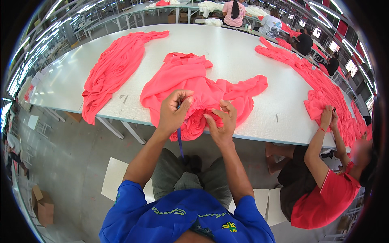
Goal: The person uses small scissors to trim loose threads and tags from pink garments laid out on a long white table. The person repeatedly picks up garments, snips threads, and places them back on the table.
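A coral-pink garment of thin fabric point(182, 73) lies bunched before me, its gathered, elastic-like opening point(196, 117) at the table's front edge. My left hand point(174, 111) is at the left of this opening, thumb and forefinger bent towards each other. Within its fingers is a small bluish tool, mostly hidden, and a blue strap point(180, 141) hangs down below. At the right side of the opening, my right hand point(223, 123) has its thumb and a finger on the gathered edge, with the other fingers raised. Part of the garment droops over the edge.
The white table point(234, 45) also carries a long coral fabric pile point(117, 70) at left and another point(316, 76) at right. A co-worker in a red shirt point(328, 197) sits close on my right, hands on coral fabric. A cardboard box point(45, 209) stands on the floor.
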`<state>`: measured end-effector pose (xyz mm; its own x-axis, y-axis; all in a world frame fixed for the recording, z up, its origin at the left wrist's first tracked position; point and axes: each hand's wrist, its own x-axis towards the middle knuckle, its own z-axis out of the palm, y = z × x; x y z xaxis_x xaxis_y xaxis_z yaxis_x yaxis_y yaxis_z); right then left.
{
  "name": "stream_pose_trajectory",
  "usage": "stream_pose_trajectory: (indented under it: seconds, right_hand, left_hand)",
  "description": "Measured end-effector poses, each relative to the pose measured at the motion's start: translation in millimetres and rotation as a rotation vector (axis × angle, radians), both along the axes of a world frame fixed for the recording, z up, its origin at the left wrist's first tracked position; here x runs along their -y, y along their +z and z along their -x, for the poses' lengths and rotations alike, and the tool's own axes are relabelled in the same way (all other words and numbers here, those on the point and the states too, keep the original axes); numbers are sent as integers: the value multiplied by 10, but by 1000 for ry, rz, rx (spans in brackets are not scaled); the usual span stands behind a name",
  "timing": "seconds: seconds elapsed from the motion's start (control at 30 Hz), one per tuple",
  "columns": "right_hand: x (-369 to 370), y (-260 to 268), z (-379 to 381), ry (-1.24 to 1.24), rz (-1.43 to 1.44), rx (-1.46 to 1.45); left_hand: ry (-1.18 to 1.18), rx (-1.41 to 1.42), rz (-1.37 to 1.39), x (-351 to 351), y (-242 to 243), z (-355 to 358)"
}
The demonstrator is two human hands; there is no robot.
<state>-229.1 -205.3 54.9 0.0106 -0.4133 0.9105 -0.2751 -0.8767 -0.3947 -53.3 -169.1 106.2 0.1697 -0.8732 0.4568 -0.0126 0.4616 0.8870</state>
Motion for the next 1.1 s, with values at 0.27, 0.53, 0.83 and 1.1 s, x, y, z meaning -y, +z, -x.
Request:
stream_pose_trajectory:
  seconds: [0.27, 0.53, 0.83, 1.1]
  right_hand:
    - [14, 4, -28, -42, -33, 33]
    - [-508, -111, 159, 63, -282, 113]
    - [-710, 73, 430, 266, -754, -349]
    - [-74, 19, 249, -52, -378, -122]
  left_hand:
    - [-1, 12, -13, -13, -23, 1]
    - [-11, -26, -17, -47, -54, -32]
    - [-30, -82, -7, -44, -127, -13]
    - [-48, -140, -55, -75, -41, 47]
